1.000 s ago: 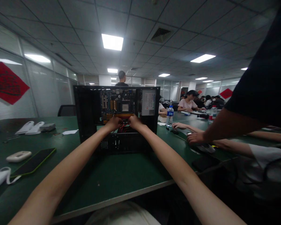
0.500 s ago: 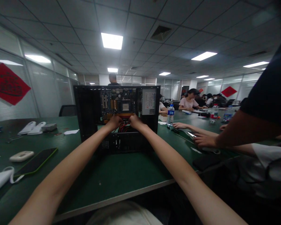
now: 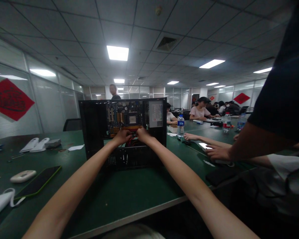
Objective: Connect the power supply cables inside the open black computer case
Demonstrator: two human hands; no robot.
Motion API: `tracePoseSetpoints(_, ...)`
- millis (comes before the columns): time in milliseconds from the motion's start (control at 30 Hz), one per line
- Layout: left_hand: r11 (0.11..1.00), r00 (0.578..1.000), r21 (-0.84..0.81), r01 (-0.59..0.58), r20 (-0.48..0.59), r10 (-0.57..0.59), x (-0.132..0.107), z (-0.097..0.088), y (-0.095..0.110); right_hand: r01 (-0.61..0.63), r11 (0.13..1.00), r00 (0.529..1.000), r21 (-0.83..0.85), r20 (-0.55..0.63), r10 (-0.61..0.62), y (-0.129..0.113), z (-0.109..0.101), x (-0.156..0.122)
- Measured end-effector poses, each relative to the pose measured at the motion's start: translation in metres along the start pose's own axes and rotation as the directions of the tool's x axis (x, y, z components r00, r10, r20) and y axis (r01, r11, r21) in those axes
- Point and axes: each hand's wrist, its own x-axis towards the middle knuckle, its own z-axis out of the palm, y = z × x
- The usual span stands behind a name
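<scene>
Your left hand [image 3: 123, 136] is curled with its fingers drawn narrow, just left of some red cables [image 3: 131, 142]; you cannot be shown to hold anything there, since the fingertips are too small and dim to tell. Your right hand [image 3: 143, 135] faces it across a small gap, bent inward at the lower edge of the motherboard [image 3: 126, 111], and its grip cannot be told either.

From the left, a red diamond-shaped decoration [image 3: 11, 99] hangs on the partition. Below it on the green table [image 3: 129, 189], nearest your left forearm, lie a cream rounded case [image 3: 23, 176] and, just beside it, a dark phone with a lime edge [image 3: 38, 181]. Farther back you have a pair of white pieces [image 3: 35, 145], a grey block [image 3: 52, 143] and a white paper [image 3: 76, 148].

Straight ahead of you, the black computer case [image 3: 91, 122] stands upright on the table, its side facing you uncovered. The motherboard is in its middle, and a labelled power supply [image 3: 156, 114] sits at its upper right.

To the right of the case stands a blue-capped bottle [image 3: 180, 126]. Past it, a co-worker's hand [image 3: 218, 153] is beside a bright-screened device [image 3: 203, 146], under a dark sleeve [image 3: 279, 79].
</scene>
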Motion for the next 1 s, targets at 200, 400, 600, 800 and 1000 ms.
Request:
tracePoseSetpoints(200,0.999,1.000,-0.044,0.006,-0.009,-0.006,0.000,0.005,-0.001,0.004,1.000,1.000,-0.010,-0.024,-0.004,0.000,0.002,0.002)
tracePoseSetpoints(400,0.998,1.000,-0.062,0.014,0.016,-0.013,-0.005,0.001,0.002,0.010,1.000,0.999,0.004,-0.030,-0.010,-0.001,0.001,0.000)
tracePoseSetpoints(600,0.997,0.999,-0.055,0.050,0.005,-0.050,-0.005,-0.001,0.000,0.034,0.999,0.999,0.034,-0.018,-0.033,-0.001,0.002,0.000)
tracePoseSetpoints(800,0.986,0.986,-0.050,0.159,-0.040,-0.161,-0.004,-0.002,-0.004,0.083,0.995,0.996,0.055,-0.022,-0.082,0.005,0.008,0.005)
tracePoseSetpoints(1000,0.971,0.973,-0.062,0.231,0.001,-0.232,-0.006,-0.007,-0.005,0.172,0.984,0.984,0.041,-0.047,-0.170,0.009,0.013,0.008)
